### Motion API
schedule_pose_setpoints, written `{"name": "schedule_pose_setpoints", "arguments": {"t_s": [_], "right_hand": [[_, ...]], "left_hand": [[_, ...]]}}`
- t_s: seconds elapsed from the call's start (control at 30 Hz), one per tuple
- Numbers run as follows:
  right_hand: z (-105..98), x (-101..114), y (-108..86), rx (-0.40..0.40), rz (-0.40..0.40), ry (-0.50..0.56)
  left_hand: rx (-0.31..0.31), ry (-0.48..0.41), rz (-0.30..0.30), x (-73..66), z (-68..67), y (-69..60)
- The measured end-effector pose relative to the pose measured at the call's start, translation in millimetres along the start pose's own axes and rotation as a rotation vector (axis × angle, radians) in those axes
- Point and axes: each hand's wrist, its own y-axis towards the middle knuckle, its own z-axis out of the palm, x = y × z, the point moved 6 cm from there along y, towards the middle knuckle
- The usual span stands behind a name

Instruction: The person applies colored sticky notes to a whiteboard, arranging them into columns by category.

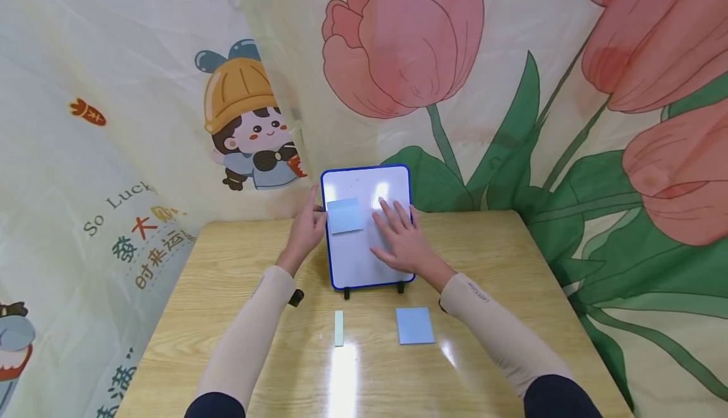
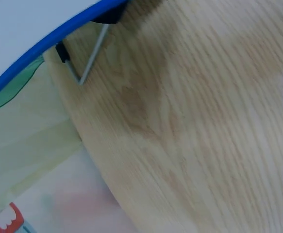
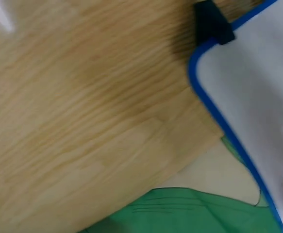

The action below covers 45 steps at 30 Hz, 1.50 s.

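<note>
A small blue-edged whiteboard (image 1: pixel 364 260) stands upright on black feet (image 1: pixel 347 293) at the table's back. On its upper left lies a light blue sticky note (image 1: pixel 344 217). My left hand (image 1: pixel 306 231) is at the board's left edge beside the note, one finger pointing up and others at the frame; their contact is unclear. Spread fingers of my right hand (image 1: pixel 405 244) lie over the board's right half. The left wrist view shows the board's corner (image 2: pixel 24 29) and a wire stand (image 2: pixel 93 53); the right wrist view shows another board corner (image 3: pixel 248 73).
On the wooden table (image 1: pixel 239 279), in front of the board, lie a pale green strip (image 1: pixel 339 328) and, to its right, a blue square of sticky notes (image 1: pixel 415 325). A printed cloth (image 1: pixel 546 13) with tulips hangs behind the table.
</note>
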Motion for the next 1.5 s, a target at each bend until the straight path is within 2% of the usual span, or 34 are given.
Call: {"name": "schedule_pose_setpoints", "arguments": {"t_s": [0.17,0.3,0.43,0.63,0.73,0.87,1.07,1.23,1.5], "right_hand": [[-1,-16,-23.0,-0.038,0.019,0.026],[-2,-28,-41.1,-0.062,0.047,0.078],[-3,-39,-58.4,-0.058,0.084,0.103],[-6,-57,-83.6,-0.066,0.137,0.095],[-5,-65,-95.4,-0.059,0.158,0.096],[-2,-73,-111.3,-0.037,0.186,0.098],[1,-82,-133.8,-0.031,0.238,0.115],[3,-85,-148.7,-0.026,0.266,0.145],[6,-88,-164.4,-0.025,0.314,0.163]], "left_hand": [[-0.049,0.1,0.005,1.8,-9.1,-16.7],[-0.062,0.18,0.041,-0.3,-15.0,-30.0],[-0.065,0.265,0.045,1.6,-21.0,-45.4],[-0.002,0.42,-0.023,23.0,-26.7,-68.6],[0.04,0.474,-0.026,33.8,-26.5,-81.3],[0.093,0.517,-0.008,44.6,-24.6,-101.0],[0.11,0.572,0.02,55.9,-19.2,-122.9],[0.158,0.599,0.007,60.5,-10.1,-134.9],[0.156,0.596,-0.028,63.1,-8.2,-148.0]]}}
